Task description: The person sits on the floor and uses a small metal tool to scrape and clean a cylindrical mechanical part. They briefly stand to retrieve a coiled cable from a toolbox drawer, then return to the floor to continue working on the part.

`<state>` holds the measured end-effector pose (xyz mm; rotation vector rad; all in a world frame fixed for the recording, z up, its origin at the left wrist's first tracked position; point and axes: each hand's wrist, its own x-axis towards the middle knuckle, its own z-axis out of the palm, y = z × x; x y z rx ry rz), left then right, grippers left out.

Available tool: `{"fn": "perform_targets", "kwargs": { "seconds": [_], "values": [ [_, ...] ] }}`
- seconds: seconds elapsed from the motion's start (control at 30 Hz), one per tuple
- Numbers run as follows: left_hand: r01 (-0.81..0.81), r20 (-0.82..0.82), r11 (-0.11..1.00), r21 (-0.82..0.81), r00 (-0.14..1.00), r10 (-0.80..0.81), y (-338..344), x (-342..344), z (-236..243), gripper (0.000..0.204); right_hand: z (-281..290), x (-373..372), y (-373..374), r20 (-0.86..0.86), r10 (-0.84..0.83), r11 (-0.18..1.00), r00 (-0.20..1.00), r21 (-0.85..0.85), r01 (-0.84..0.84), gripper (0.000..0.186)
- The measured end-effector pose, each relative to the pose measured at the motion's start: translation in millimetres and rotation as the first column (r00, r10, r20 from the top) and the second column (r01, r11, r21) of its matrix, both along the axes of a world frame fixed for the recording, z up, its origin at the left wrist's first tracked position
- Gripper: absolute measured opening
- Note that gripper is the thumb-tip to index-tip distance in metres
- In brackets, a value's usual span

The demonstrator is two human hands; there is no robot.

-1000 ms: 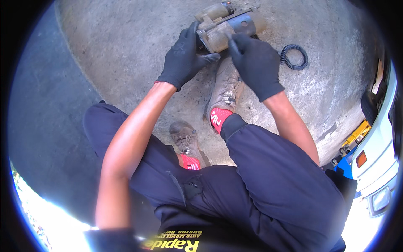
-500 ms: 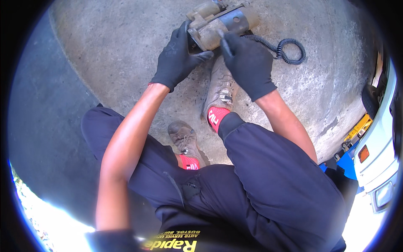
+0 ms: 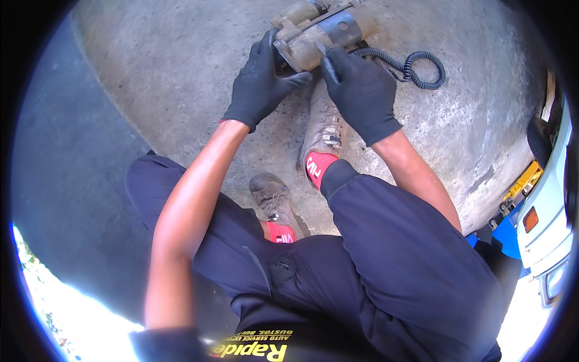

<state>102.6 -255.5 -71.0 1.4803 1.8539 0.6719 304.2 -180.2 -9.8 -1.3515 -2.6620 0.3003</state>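
A worn metal starter motor [image 3: 342,31], with a smaller cylinder, its solenoid [image 3: 297,14], alongside, is at the top of the view above my shoe. My gloved left hand [image 3: 260,81] is closed round its near left end, with the thumb pointing right below the housing. My gloved right hand [image 3: 360,90] is closed on a thin grey tool [image 3: 321,47], whose tip touches or nearly touches the housing; the rest of it is hidden in the glove. A black coiled cord [image 3: 425,55] runs from behind the right hand and loops on the floor.
My shoes [image 3: 322,130] stand on the stained concrete floor [image 3: 181,78] below the motor. At the right edge are a white vehicle [image 3: 546,211] with an orange lamp, a yellow metal object [image 3: 523,180] and a blue object [image 3: 508,238].
The whole view has shifted slightly, so everything sits a little further right. Both hands keep their hold, and the motor is nearly unchanged between them.
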Motion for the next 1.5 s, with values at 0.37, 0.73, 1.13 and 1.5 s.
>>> {"fn": "perform_targets", "kwargs": {
  "seconds": [0.37, 0.73, 1.13, 1.5],
  "values": [
    [0.011, 0.022, 1.0, -0.02, 1.0, -0.01, 1.8, 0.0, -1.4, 0.112, -2.5, 9.9, 8.9, -0.006, -0.079, 0.997, 0.997, -0.005, 0.079, 0.015],
    [-0.023, 0.076, 1.0, -0.021, 0.997, 0.025, -0.4, 0.9, -3.7, 0.113, 16.7, -10.0, 16.7, 0.082, -0.013, 0.992, 0.997, -0.124, 0.024, 0.021],
    [-0.033, 0.017, 0.999, -0.031, 0.999, 0.034, -0.4, 1.1, 2.7, 0.115, 20.5, -16.6, 43.1, 0.115, -0.048, 0.99, 0.992, -0.127, 0.062, 0.023],
    [-0.032, 0.028, 0.999, -0.019, 0.999, 0.032, -1.8, -0.3, -5.4, 0.115, 34.9, -9.6, 89.2, 0.18, 0.229, 0.948, 0.957, -0.266, -0.177, 0.028]
  ]
}}
